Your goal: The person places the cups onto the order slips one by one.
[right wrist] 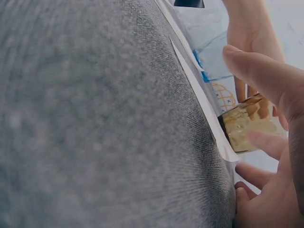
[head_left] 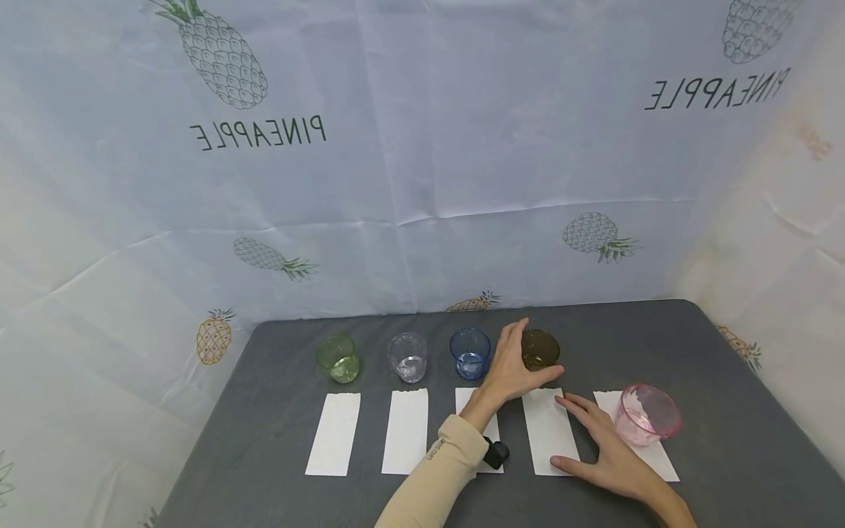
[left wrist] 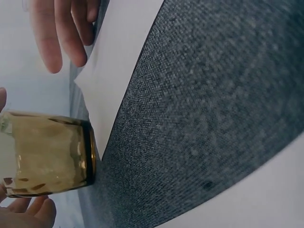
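Observation:
My left hand reaches around a brown glass at the back of the table, fingers along its left and thumb stretched out across its front. In the left wrist view, fingertips lie right at one side of the glass and another digit shows near its rim. My right hand hovers over the front right, thumb and fingers spread with nothing between them, beside a paper strip. Just right of it, a pink glass stands on another strip.
Left of the brown glass stand a blue glass, a clear glass and a green glass. White strips lie in a row in front of them on the grey table. A pineapple-print curtain hangs behind.

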A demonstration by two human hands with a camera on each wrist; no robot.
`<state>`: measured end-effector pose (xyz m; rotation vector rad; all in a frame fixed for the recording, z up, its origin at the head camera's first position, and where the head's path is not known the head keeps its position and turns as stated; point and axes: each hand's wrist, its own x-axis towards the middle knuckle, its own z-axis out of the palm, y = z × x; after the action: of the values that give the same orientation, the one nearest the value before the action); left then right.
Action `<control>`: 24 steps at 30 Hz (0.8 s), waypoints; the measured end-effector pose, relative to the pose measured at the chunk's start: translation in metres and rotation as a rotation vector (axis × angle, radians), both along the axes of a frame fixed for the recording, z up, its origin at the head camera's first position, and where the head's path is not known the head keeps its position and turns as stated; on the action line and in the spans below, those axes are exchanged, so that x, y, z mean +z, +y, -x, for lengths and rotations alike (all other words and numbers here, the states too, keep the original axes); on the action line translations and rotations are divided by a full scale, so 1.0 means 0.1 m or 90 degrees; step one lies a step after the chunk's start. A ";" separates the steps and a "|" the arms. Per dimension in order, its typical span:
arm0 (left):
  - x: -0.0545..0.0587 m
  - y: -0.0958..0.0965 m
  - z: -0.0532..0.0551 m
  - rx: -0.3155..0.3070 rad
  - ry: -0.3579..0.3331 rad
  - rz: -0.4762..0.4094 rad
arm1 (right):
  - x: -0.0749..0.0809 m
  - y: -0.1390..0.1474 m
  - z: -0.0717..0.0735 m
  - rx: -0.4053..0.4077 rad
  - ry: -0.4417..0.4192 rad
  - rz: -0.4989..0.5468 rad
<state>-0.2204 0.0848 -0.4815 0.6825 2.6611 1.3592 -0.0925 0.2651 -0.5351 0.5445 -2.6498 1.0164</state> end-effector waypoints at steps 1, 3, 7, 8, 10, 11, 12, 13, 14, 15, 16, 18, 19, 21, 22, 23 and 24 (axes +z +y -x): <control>0.00 0.00 0.00 0.002 0.000 -0.001 | 0.00 0.00 0.00 0.002 0.002 -0.001; -0.01 0.00 0.00 0.006 -0.003 -0.001 | 0.00 0.00 0.00 0.005 0.006 -0.002; -0.02 0.01 -0.01 0.010 -0.009 0.000 | -0.01 0.00 0.00 0.006 0.011 -0.015; -0.03 0.02 -0.01 0.010 -0.009 0.001 | -0.01 0.00 0.00 0.005 0.010 -0.018; -0.03 0.03 -0.01 0.011 -0.010 0.002 | -0.01 0.01 -0.01 0.003 0.009 -0.024; -0.04 0.03 -0.01 0.012 -0.011 0.003 | -0.02 0.01 -0.01 0.002 0.009 -0.026; -0.04 0.03 -0.01 0.013 -0.012 0.002 | -0.02 0.01 -0.01 0.002 0.011 -0.029; -0.04 0.04 -0.01 0.014 -0.013 0.002 | -0.02 0.01 -0.01 0.002 0.012 -0.032; -0.04 0.04 -0.01 0.015 -0.015 0.002 | -0.02 0.00 -0.01 0.002 0.014 -0.034; -0.05 0.04 -0.01 0.017 -0.017 0.002 | -0.02 0.00 0.00 0.002 0.015 -0.037; -0.05 0.04 -0.01 0.018 -0.018 0.003 | -0.02 0.00 0.00 0.002 0.015 -0.041; -0.05 0.04 -0.01 0.020 -0.021 0.004 | -0.01 0.00 0.00 0.001 0.010 -0.044; -0.05 0.03 -0.02 0.020 -0.021 0.002 | 0.00 0.00 0.00 0.000 0.003 -0.049; -0.05 0.03 -0.02 0.018 -0.022 0.000 | 0.01 0.00 0.01 -0.004 -0.012 -0.057; -0.05 0.02 -0.02 0.017 -0.023 -0.002 | 0.02 0.00 0.01 -0.006 -0.021 -0.060; -0.05 0.02 -0.03 0.016 -0.024 -0.004 | 0.02 0.00 0.01 -0.007 -0.027 -0.062; -0.05 0.01 -0.03 0.015 -0.025 -0.006 | 0.02 0.00 0.00 -0.008 -0.032 -0.064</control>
<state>-0.2175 0.0860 -0.4865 0.6214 2.6429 1.3762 -0.0928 0.2648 -0.5328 0.5297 -2.7565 0.9094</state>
